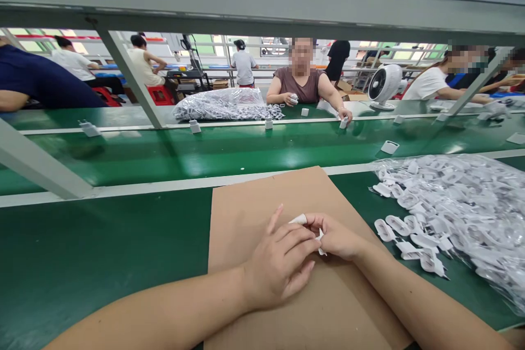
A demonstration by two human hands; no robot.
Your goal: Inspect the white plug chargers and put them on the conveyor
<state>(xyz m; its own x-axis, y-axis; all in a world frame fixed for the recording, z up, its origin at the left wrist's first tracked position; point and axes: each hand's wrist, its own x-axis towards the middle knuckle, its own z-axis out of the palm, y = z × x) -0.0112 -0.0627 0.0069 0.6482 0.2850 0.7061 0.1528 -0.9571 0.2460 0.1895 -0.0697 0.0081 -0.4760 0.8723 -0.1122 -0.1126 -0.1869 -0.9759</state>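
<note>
Though half-curled, right fingers (314, 219) on white piece (321, 241).

A smooth dark green workbench top (102, 246) carries a flat brown cardboard sheet (241, 219). To its right lies a clear plastic bag (479, 208) heaped with white plastic plug shells (410, 251) (several sit loose beside it). Past a white dividing strip (164, 185), a glossy green lane (221, 156) bears scattered white plastic pieces (390, 147).
</note>
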